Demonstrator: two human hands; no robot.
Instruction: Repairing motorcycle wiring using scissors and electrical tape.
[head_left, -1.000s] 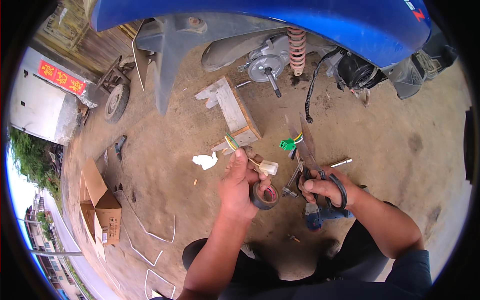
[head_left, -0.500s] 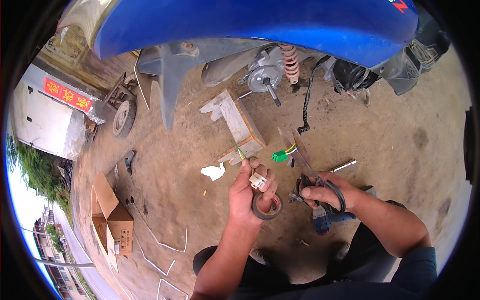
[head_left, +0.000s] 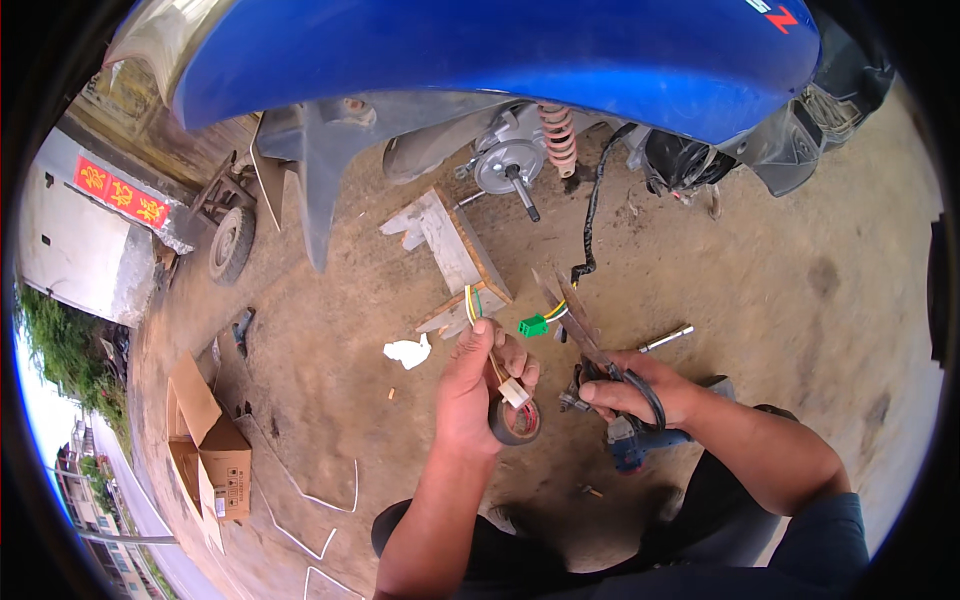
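Observation:
My left hand (head_left: 465, 395) is closed round a short set of wires (head_left: 472, 303), whose ends stick up above the thumb. A white plug connector (head_left: 514, 392) on these wires hangs below the fingers. A roll of dark tape (head_left: 515, 439) is also in this hand, against the palm side. My right hand (head_left: 655, 388) grips scissors (head_left: 583, 328) by their black handles, blades slightly apart and pointing away from me. Close by the blades is a green connector (head_left: 533, 326) on yellow and white wires from a black-wrapped harness (head_left: 592, 210). Whether those wires pass between the blades or behind them, I cannot tell.
Overhead spans a blue vehicle body panel (head_left: 480, 60), with a wheel hub (head_left: 508, 165) and coil spring (head_left: 560, 145) below. A wooden stool (head_left: 450, 245) lies beyond my hands. A blue power tool (head_left: 635, 450), a metal rod (head_left: 667, 337) and a cardboard box (head_left: 232, 470) rest on the ground.
My left hand has turned, so the white connector now points downward and more wire shows above the thumb. The scissors stay beside the green connector. The whole view has shifted slightly.

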